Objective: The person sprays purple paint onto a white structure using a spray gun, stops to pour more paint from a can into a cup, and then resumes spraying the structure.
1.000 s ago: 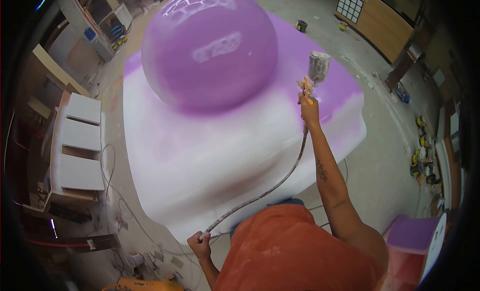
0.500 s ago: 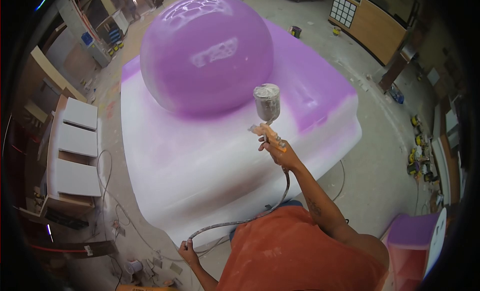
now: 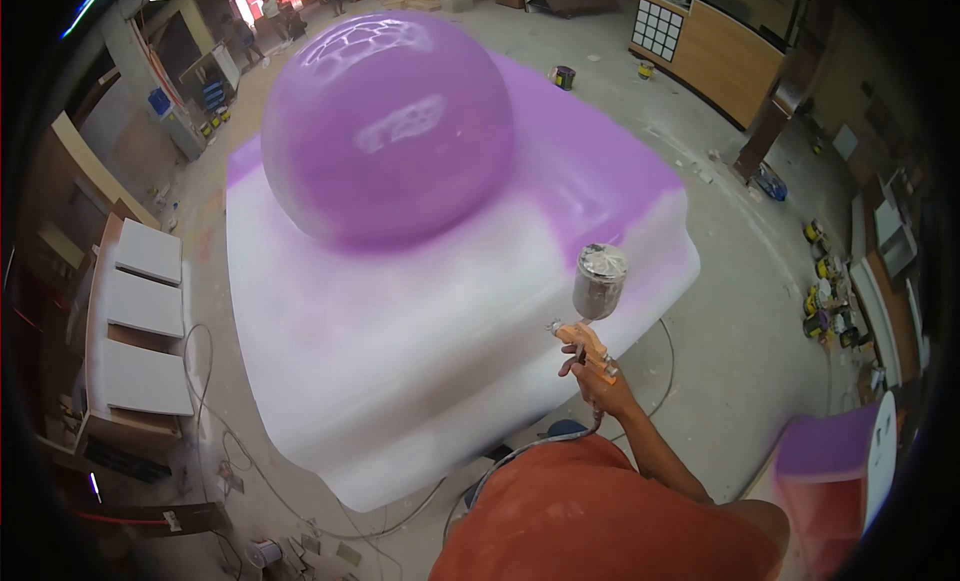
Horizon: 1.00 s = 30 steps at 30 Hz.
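A person's right hand (image 3: 598, 379) wraps its fingers closed around the orange-handled spray gun with a grey metal cup (image 3: 592, 306), held upright just off the near right edge of the big white block (image 3: 420, 381) (partly sprayed purple). A glossy purple dome (image 3: 390, 131) sits on the block, and a grey hose (image 3: 520, 451) trails from the gun; the left hand is out of sight.

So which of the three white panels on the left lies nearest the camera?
The lowest white panel, at the near end of the wooden bench; the other two lie beyond it.
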Each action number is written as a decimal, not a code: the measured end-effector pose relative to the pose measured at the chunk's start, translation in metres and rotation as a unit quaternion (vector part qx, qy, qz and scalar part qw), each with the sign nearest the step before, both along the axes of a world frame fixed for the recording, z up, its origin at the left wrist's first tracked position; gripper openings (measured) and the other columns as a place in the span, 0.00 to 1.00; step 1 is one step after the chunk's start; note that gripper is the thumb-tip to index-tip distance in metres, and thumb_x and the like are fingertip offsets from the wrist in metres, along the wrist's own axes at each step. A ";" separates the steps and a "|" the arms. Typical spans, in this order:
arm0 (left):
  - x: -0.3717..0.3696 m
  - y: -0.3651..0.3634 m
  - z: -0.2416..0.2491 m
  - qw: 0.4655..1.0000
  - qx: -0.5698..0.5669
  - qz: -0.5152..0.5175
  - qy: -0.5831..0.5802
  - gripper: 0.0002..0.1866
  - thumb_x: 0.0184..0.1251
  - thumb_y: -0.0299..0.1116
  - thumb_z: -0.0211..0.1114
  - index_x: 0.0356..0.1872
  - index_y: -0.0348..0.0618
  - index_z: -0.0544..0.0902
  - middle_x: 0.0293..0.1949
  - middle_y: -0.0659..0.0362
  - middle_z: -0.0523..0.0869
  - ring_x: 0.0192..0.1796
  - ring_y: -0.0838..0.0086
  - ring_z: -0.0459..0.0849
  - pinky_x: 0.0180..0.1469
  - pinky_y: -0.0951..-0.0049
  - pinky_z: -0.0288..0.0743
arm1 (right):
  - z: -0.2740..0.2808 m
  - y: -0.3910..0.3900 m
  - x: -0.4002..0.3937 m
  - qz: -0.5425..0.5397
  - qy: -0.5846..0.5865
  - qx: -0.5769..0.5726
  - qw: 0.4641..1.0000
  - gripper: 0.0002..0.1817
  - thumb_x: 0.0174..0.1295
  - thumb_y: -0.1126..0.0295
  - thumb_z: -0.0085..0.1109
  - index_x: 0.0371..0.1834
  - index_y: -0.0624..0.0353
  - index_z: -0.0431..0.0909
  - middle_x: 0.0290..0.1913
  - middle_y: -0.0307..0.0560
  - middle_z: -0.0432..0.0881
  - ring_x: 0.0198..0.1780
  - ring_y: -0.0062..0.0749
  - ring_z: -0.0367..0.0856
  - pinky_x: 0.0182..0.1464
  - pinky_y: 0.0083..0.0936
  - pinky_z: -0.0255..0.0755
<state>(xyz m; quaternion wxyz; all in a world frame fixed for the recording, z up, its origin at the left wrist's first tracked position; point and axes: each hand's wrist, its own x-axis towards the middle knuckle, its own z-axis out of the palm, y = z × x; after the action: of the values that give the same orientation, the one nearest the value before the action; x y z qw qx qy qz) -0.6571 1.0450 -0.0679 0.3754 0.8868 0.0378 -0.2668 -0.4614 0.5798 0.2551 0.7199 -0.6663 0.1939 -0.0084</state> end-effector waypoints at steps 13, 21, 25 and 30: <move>0.007 -0.224 -0.021 0.982 0.051 -0.039 0.180 0.29 0.76 0.54 0.47 0.47 0.38 0.87 0.50 0.39 0.87 0.56 0.41 0.84 0.59 0.49 0.74 | -0.018 -0.142 -0.193 0.151 -0.009 -0.012 0.988 0.19 0.71 0.69 0.60 0.62 0.60 0.73 0.48 0.44 0.84 0.54 0.29 0.81 0.61 0.32 0.72; -0.024 -0.435 0.018 0.990 0.078 -0.086 0.081 0.28 0.77 0.50 0.47 0.58 0.36 0.83 0.61 0.39 0.82 0.64 0.43 0.78 0.67 0.51 0.69 | -0.011 -0.264 -0.302 0.054 -0.082 -0.113 0.989 0.17 0.69 0.71 0.60 0.59 0.63 0.74 0.45 0.45 0.86 0.40 0.24 0.81 0.44 0.24 0.75; -0.026 -0.497 -0.015 0.972 0.033 -0.179 0.152 0.28 0.77 0.49 0.47 0.65 0.37 0.78 0.66 0.40 0.78 0.69 0.45 0.75 0.70 0.52 0.66 | -0.002 -0.332 -0.313 0.033 -0.069 -0.098 0.992 0.11 0.68 0.72 0.61 0.50 0.63 0.79 0.41 0.46 0.86 0.43 0.28 0.84 0.47 0.28 0.77; -0.031 -0.591 -0.064 0.920 0.067 -0.345 0.172 0.28 0.74 0.47 0.54 0.66 0.38 0.78 0.66 0.42 0.79 0.68 0.48 0.77 0.70 0.54 0.67 | -0.012 -0.430 -0.326 -0.007 -0.107 -0.069 0.992 0.10 0.66 0.75 0.60 0.49 0.65 0.80 0.39 0.42 0.84 0.36 0.24 0.79 0.41 0.24 0.75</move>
<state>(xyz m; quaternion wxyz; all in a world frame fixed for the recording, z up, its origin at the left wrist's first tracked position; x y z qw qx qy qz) -0.6886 0.4543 -0.1319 0.1874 0.8086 -0.1890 -0.5247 -0.7876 0.1503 0.2433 0.6886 -0.7084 0.1194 -0.0984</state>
